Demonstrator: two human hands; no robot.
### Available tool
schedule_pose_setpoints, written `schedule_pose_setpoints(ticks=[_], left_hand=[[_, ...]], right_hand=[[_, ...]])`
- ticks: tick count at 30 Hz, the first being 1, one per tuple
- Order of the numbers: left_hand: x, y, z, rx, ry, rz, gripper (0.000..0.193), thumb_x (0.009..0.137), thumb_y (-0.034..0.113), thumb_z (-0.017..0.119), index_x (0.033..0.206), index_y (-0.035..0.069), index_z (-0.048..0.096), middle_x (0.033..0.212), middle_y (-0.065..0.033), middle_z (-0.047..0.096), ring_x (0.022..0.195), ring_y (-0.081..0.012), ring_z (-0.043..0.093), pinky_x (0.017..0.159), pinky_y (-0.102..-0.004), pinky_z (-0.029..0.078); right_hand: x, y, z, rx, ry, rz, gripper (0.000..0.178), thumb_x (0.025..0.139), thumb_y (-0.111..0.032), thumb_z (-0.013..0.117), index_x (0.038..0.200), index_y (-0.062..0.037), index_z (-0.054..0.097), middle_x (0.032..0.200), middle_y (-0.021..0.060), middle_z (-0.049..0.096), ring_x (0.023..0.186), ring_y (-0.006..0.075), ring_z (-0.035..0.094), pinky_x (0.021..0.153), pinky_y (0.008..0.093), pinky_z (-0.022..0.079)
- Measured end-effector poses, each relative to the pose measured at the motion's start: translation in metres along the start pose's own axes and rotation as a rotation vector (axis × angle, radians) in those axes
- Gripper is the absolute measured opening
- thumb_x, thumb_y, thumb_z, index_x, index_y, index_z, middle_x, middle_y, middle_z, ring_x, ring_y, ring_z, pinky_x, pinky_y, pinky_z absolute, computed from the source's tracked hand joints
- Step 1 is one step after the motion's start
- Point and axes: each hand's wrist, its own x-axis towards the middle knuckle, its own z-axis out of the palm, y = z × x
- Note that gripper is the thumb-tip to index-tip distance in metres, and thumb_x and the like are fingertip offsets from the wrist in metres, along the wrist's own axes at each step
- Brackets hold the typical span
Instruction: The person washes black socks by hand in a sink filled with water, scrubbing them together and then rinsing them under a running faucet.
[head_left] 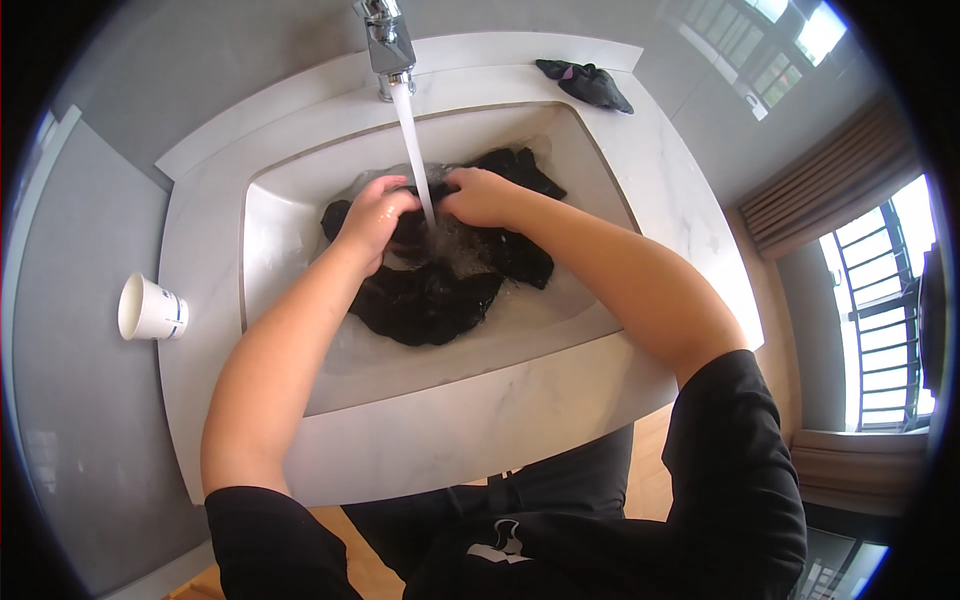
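Left hand (375, 222) and right hand (478, 197) seem to pinch black cloth (430, 310), fingertips partly hidden, in the sink (350, 380) under running water (411, 145); wetting looks well under way, lifting out not yet done; 1 dark bundle (590, 85) lies outside.

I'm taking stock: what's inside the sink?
Water, plus black cloth that the left hand and right hand hold; anything beneath the cloth is covered and can't be seen.

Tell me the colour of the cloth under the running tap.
The wet cloth is black; it shows best in the head view.
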Motion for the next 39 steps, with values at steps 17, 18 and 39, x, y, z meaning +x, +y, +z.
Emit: schedule_pose_setpoints(ticks=[17,18,39], left_hand=[[0.006,0.001,-0.014,0.169,0.093,-0.015,0.051,0.088,0.046,0.061,0.115,0.003,0.052,0.1,-0.0171,0.06,0.086,-0.0297,0.061,0.07,-0.0423,0.048],[0.011,-0.012,-0.017,0.495,0.186,0.203,0.058,0.087,0.044,0.063,0.122,0.0,0.048,0.112,-0.0232,0.061,0.1,-0.0348,0.061,0.083,-0.0435,0.05],[-0.021,0.023,0.006,-0.45,-0.06,-0.314,0.045,0.091,0.058,0.048,0.104,0.017,0.059,0.088,-0.003,0.06,0.074,-0.0192,0.057,0.05,-0.0342,0.042]], right_hand=[[-0.004,0.0,0.013,-0.012,0.302,-0.07,0.032,0.09,-0.028,0.057,0.11,-0.0021,0.056,0.112,0.022,0.062,0.105,0.0418,0.06,0.089,0.048,0.049],[-0.002,0.002,0.017,-0.011,0.301,-0.074,0.032,0.09,-0.028,0.057,0.11,-0.0021,0.056,0.112,0.022,0.062,0.105,0.0418,0.06,0.089,0.048,0.049],[-0.033,-0.041,0.01,0.669,0.123,-0.521,0.023,0.096,-0.022,0.056,0.104,-0.0009,0.057,0.091,0.0122,0.061,0.085,0.0235,0.058,0.076,0.035,0.048]])
